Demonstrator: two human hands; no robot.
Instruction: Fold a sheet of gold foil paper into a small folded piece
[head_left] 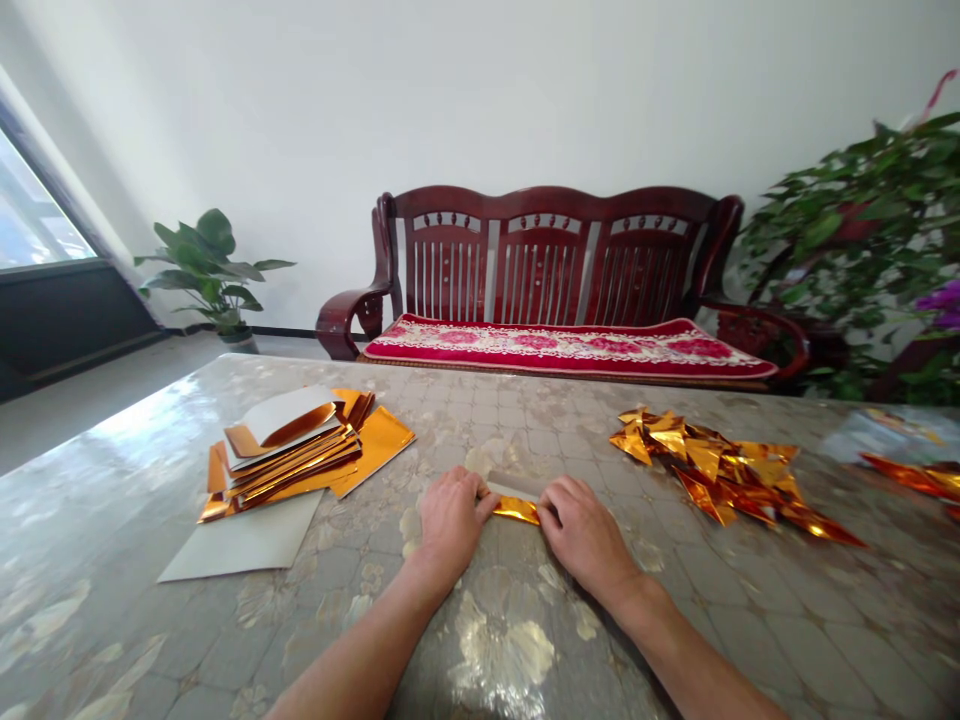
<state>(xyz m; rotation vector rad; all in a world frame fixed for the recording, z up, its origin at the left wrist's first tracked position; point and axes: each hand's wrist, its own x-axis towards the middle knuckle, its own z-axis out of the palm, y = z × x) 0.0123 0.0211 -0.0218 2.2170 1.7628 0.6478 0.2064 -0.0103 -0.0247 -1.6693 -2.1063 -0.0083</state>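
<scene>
Between my two hands a sheet of gold foil paper (517, 510) lies on the table, its near edge rolled or folded over so the shiny gold side shows in a narrow strip. Behind that strip the pale back of the sheet is visible. My left hand (453, 515) grips the strip's left end with thumb and fingers closed. At the right end, my right hand (581, 525) pinches it the same way. Both hands rest low at the tabletop, and the fingertips are partly hidden.
A stack of gold foil sheets (300, 460) sits to the left, above a pale sheet (240, 545). Folded gold foil pieces (712, 460) are heaped on the right, near a clear plastic bag (885, 435). Beyond the table (360, 640) stands a wooden bench (540, 260).
</scene>
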